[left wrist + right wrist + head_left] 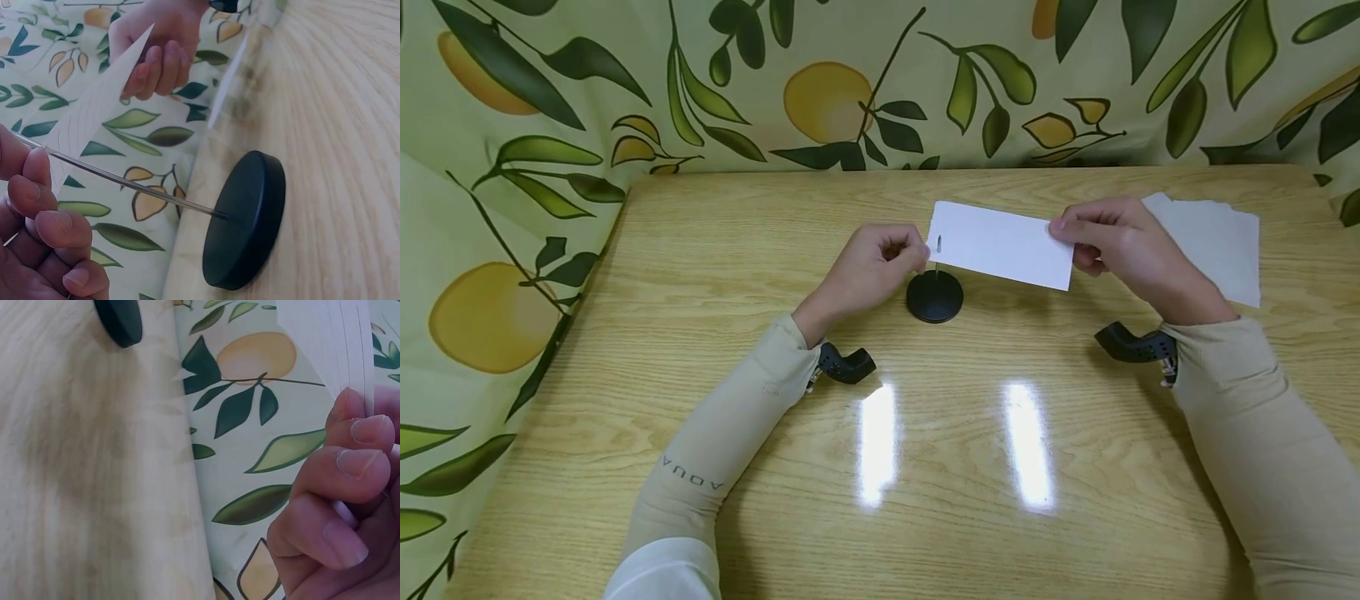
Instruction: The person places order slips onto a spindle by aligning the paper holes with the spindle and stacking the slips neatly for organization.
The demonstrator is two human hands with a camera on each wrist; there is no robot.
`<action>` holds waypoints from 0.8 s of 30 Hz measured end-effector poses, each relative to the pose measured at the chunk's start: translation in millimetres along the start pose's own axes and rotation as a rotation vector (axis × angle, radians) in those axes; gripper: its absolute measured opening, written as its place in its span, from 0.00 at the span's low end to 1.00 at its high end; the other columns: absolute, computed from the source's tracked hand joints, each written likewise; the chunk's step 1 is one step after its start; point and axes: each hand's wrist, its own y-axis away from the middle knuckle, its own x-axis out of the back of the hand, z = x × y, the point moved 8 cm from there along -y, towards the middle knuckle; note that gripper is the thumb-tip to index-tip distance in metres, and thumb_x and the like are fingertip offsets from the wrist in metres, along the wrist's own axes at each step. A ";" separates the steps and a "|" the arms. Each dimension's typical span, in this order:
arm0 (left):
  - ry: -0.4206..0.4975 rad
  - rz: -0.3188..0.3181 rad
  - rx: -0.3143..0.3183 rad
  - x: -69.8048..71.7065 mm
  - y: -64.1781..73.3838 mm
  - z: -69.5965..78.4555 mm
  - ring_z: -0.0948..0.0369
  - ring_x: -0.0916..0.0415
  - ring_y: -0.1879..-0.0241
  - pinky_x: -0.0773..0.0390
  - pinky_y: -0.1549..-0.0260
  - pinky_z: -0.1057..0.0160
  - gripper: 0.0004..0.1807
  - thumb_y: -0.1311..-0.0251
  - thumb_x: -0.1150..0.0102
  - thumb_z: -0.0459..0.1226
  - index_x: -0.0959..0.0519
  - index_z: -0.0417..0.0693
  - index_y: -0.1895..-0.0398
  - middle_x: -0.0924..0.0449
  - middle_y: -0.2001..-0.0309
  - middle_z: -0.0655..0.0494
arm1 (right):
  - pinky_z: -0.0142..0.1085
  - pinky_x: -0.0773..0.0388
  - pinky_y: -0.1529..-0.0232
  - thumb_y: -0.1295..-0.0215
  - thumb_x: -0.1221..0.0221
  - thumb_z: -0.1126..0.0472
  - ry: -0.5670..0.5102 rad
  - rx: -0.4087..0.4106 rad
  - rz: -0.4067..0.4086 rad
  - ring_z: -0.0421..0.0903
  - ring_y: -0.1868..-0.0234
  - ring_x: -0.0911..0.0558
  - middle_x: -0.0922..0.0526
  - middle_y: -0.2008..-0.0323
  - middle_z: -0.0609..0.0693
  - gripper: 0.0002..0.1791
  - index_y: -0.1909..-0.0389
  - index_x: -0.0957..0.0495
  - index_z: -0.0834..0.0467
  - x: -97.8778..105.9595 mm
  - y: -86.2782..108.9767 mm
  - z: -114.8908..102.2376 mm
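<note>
A card stand with a round black base [935,297] and a thin metal rod [134,186] stands on the table. At the rod's top is a white paper card [1000,246], with a small metal piece showing against its left end. My left hand [880,265] pinches the top of the stand beside that end; the exact grip is partly hidden. The card's right end lies between the thumb and fingers of my right hand [1120,250]. In the right wrist view, the card's back [350,344] has printed lines.
A loose pile of white paper sheets [1217,242] lies on the right of the wooden table [737,250], partly behind my right hand. A fruit-patterned cloth [700,83] hangs behind and on the left. Black cameras sit at both wrists.
</note>
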 end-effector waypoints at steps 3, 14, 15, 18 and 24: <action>-0.010 -0.009 0.012 -1.5 1.4 -4.3 0.60 0.42 0.78 0.36 0.70 0.65 0.16 0.33 0.51 0.36 0.23 0.35 0.75 0.23 0.72 0.37 | 0.41 0.39 0.77 0.28 0.46 0.52 0.016 -0.006 -0.001 0.50 0.79 0.36 0.35 0.83 0.48 0.22 0.77 0.26 0.65 -2.4 -0.1 4.0; -0.050 -0.050 0.058 -7.5 4.7 -17.1 0.59 0.41 0.78 0.37 0.73 0.65 0.15 0.33 0.50 0.37 0.21 0.38 0.75 0.26 0.76 0.44 | 0.41 0.39 0.77 0.28 0.47 0.50 0.073 -0.024 0.002 0.49 0.79 0.37 0.36 0.84 0.48 0.23 0.77 0.27 0.64 -8.3 2.2 19.5; -0.056 -0.052 0.067 -8.1 5.1 -18.4 0.59 0.41 0.79 0.37 0.73 0.66 0.15 0.33 0.50 0.37 0.21 0.38 0.75 0.27 0.78 0.46 | 0.41 0.39 0.77 0.28 0.47 0.50 0.067 -0.022 -0.001 0.50 0.79 0.37 0.36 0.84 0.48 0.23 0.77 0.27 0.64 -9.3 2.6 21.1; -0.075 -0.056 0.088 -9.6 5.7 -22.2 0.60 0.41 0.80 0.37 0.73 0.66 0.15 0.33 0.50 0.38 0.21 0.40 0.75 0.32 0.82 0.53 | 0.41 0.40 0.78 0.28 0.47 0.50 0.048 -0.029 -0.011 0.50 0.80 0.38 0.36 0.83 0.49 0.23 0.77 0.28 0.64 -12.3 3.6 26.8; -0.121 -0.052 0.096 -10.2 4.5 -25.8 0.61 0.41 0.81 0.37 0.74 0.67 0.15 0.34 0.50 0.38 0.20 0.41 0.76 0.36 0.84 0.58 | 0.41 0.39 0.76 0.28 0.48 0.49 0.065 -0.048 0.001 0.49 0.79 0.37 0.36 0.82 0.48 0.24 0.77 0.29 0.65 -14.0 1.7 33.8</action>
